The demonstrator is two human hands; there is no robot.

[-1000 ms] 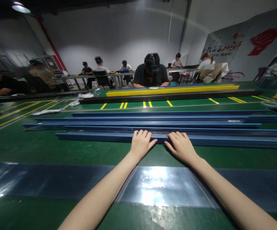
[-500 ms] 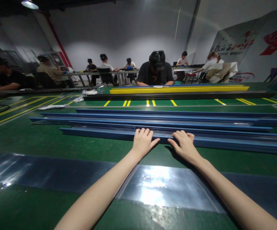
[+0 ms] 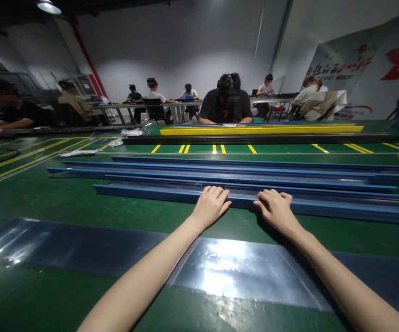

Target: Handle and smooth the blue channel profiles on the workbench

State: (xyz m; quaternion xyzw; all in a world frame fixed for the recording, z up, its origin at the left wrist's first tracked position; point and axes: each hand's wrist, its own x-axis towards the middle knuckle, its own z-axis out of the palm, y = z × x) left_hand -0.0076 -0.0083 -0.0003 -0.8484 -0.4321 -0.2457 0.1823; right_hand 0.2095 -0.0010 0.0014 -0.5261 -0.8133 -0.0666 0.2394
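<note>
Both hands rest on a long blue channel strip [image 3: 158, 194], the nearest of several such strips lying across the table. My left hand [image 3: 210, 204] has its fingers bent over the strip's near wall, with the thumb at the front face. A short way to the right, my right hand [image 3: 274, 206] grips the same wall, fingers inside the channel and thumb in front. Fingertips of both hands are partly hidden by the wall. Behind lie more blue strips [image 3: 255, 168], parallel to it. Under my forearms a clear plastic sheet [image 3: 244, 272] lies flat and shiny.
The green table [image 3: 64, 207] carries yellow tape lines [image 3: 33, 159]. Farther back lie a black strip [image 3: 255, 139] and a yellow strip [image 3: 261, 130]. Crumpled clear plastic [image 3: 132, 132] sits at the back left. A person [image 3: 225, 103] sits across the table; others sit beyond.
Both hands have shifted a little to the right, the right one more, so the gap between them is wider. The nearest blue strip has slid slightly right. The view has turned slightly.
</note>
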